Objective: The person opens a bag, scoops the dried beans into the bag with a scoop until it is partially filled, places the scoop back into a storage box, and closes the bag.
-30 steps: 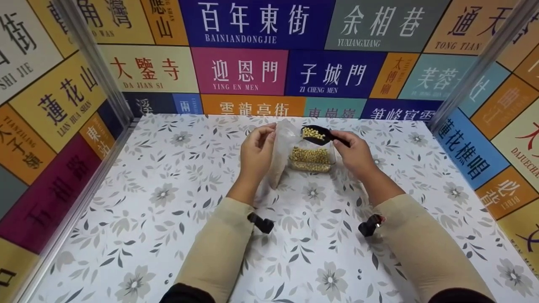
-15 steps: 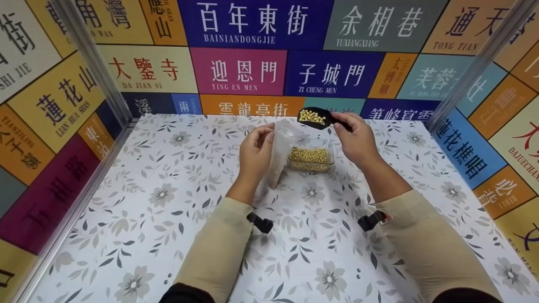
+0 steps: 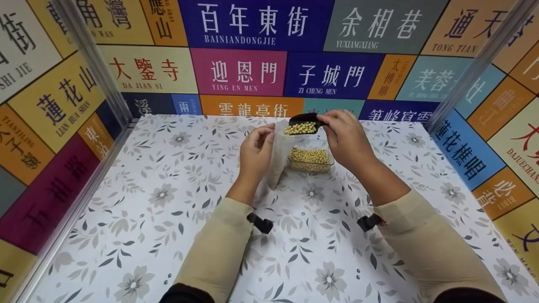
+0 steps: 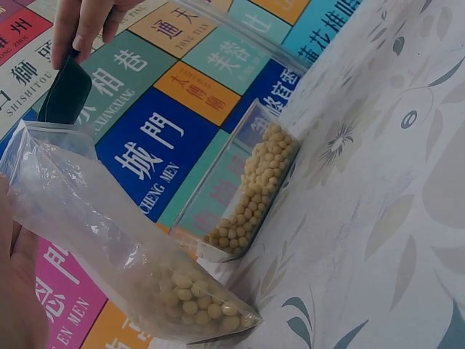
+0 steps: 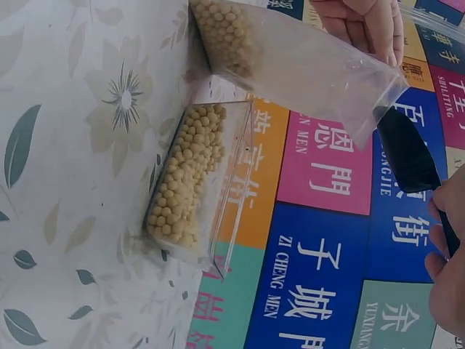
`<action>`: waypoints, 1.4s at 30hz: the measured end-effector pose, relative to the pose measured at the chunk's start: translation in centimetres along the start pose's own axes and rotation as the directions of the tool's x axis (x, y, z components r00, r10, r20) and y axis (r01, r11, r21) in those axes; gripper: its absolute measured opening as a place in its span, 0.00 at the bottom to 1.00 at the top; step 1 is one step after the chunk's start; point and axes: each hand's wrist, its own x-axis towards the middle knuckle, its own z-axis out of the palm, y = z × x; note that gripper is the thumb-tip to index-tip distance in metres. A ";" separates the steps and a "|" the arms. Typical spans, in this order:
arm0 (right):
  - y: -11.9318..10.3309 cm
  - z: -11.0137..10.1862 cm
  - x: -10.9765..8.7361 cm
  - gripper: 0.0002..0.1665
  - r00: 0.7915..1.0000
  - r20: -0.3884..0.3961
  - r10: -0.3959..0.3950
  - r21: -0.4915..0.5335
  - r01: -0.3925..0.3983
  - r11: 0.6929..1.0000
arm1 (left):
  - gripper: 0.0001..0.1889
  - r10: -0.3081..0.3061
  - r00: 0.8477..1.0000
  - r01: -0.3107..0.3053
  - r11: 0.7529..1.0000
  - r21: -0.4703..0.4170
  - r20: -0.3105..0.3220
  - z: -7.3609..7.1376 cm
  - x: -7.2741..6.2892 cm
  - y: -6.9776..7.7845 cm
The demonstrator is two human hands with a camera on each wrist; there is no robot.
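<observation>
My left hand (image 3: 256,147) holds a clear plastic zip bag (image 3: 278,158) upright by its upper edge. Soybeans fill the bag's bottom corner, as the left wrist view shows with these beans (image 4: 192,294). A black scoop (image 3: 309,118), its handle gripped by my right hand (image 3: 347,139), carries a load of soybeans (image 3: 301,128). The scoop's front lip is right at the bag's mouth and tilts down toward it. Below the scoop, just right of the bag, stands a clear rectangular box (image 5: 236,182) partly filled with soybeans (image 5: 185,178).
The box and bag stand toward the back of a table (image 3: 311,235) covered with a floral cloth. Panels printed with large characters (image 3: 244,69) rise behind the table and along both sides. Metal posts (image 3: 467,67) mark the corners.
My right hand lifted the loaded scoop up from the box, then moved it left and tipped it toward the bag's mouth. The left hand and bag stayed nearly still.
</observation>
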 end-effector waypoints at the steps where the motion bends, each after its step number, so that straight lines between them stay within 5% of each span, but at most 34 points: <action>1: 0.0 0.0 0.0 0.19 1.000 -0.007 -0.018 -0.012 0.018 1.000 | 0.07 -0.003 1.000 0.003 1.000 0.003 0.001 0.0 0.0 0.0; 8: -0.2 -0.4 0.4 0.18 0.992 -0.056 -0.112 -0.041 0.110 0.993 | 0.08 -0.010 1.000 0.010 1.000 0.023 0.010 -0.1 0.1 0.0; 17: 0.2 -0.4 0.2 0.18 0.995 -0.058 -0.084 -0.007 0.083 0.997 | 0.06 -0.004 1.000 0.004 1.000 -0.003 -0.001 -0.1 0.0 -0.2; 23: 1.4 -0.9 -0.2 0.20 0.996 0.028 0.087 0.127 -0.090 0.988 | 0.06 -0.015 1.000 0.014 1.000 -0.010 -0.008 0.0 0.0 -0.2; 31: 4.9 -1.4 -1.4 0.23 0.924 0.154 0.351 0.222 -0.378 0.898 | 0.08 -0.023 1.000 0.023 1.000 -0.008 0.005 0.0 0.0 -0.2; 36: 6.6 -0.7 -2.4 0.22 0.906 0.194 0.377 0.190 -0.411 0.892 | 0.08 -0.010 1.000 0.010 1.000 0.014 0.010 -0.1 -0.1 -0.1; 42: 7.8 0.6 -3.4 0.22 0.912 0.217 0.348 0.137 -0.382 0.914 | 0.07 0.004 1.000 -0.004 1.000 0.004 0.003 -0.1 0.0 -0.1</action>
